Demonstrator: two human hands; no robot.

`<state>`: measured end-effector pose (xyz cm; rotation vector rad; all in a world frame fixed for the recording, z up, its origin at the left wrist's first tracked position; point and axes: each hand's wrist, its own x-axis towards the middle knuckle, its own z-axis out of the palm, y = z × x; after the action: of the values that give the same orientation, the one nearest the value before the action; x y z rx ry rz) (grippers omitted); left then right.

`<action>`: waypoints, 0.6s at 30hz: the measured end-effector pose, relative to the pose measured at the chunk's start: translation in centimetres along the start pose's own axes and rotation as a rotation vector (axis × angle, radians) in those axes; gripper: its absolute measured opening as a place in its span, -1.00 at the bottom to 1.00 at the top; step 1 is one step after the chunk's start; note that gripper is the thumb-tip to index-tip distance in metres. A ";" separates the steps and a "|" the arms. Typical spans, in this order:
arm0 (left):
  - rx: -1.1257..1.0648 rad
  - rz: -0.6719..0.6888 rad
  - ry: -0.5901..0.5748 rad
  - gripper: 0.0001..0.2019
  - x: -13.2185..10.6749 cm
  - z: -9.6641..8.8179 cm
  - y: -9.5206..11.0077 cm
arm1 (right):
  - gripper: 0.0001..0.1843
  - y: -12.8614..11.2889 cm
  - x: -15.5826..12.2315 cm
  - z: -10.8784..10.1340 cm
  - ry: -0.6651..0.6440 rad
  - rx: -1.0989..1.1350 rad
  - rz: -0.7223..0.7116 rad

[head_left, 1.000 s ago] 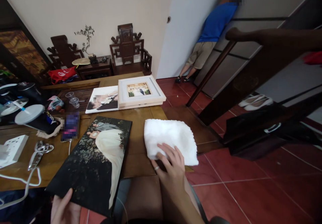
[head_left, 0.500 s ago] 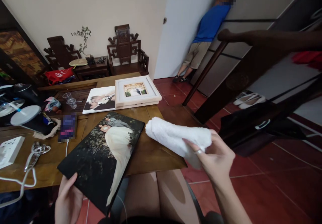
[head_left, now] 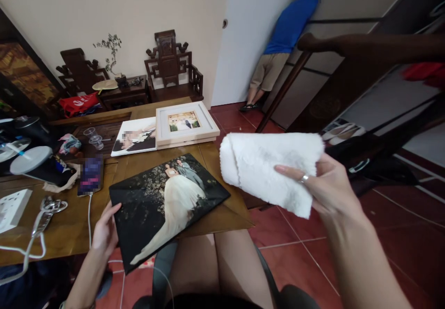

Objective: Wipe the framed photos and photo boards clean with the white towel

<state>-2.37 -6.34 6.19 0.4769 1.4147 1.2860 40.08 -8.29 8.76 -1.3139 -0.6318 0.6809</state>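
My left hand [head_left: 106,228] grips the left edge of a dark wedding photo panel [head_left: 146,211], thumb on its face and the other fingers hidden beneath. The panel lies tilted over the table's front edge, its lower corner above my lap. In my right hand [head_left: 327,184] is a folded white cloth [head_left: 267,165], pinched with the thumb on top, a ring on one finger. The cloth is held up right of the panel, apart from it. Behind the panel, a light-framed picture [head_left: 187,122] lies flat beside a white-edged photo print [head_left: 134,136].
On the wooden table [head_left: 205,221] at left are a phone [head_left: 90,174] on a cable, a lidded cup [head_left: 38,165], a power strip [head_left: 14,209] and a shiny metal clip-like object [head_left: 45,214]. A wooden chair [head_left: 333,77] stands at right. A person in blue [head_left: 288,26] stands behind.
The photo panel has turned clockwise and shifted right, with my left hand moving up along with it. My right hand has raised the cloth to the right, showing its broad face.
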 end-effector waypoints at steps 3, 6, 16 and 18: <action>0.057 -0.054 -0.007 -0.70 0.8 0.5 0.5 | -0.37 0.4 0.0 -0.1 -0.037 -0.032 0.123; 0.121 -0.084 -0.095 -0.70 1.8 0.8 0.7 | -0.38 0.4 0.2 -0.6 -0.078 -0.105 0.071; 0.526 0.118 -0.153 -0.50 5.2 3.4 1.4 | -0.72 2.2 -0.6 0.8 -0.473 -0.906 -1.090; 0.586 0.164 -0.218 -0.42 6.1 3.5 1.5 | -0.59 4.0 -2.3 2.7 -0.733 -0.930 -1.124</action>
<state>-1.71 0.78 5.46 1.1109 1.5782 0.8914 36.22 -7.80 5.09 -1.1980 -2.2454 -0.1705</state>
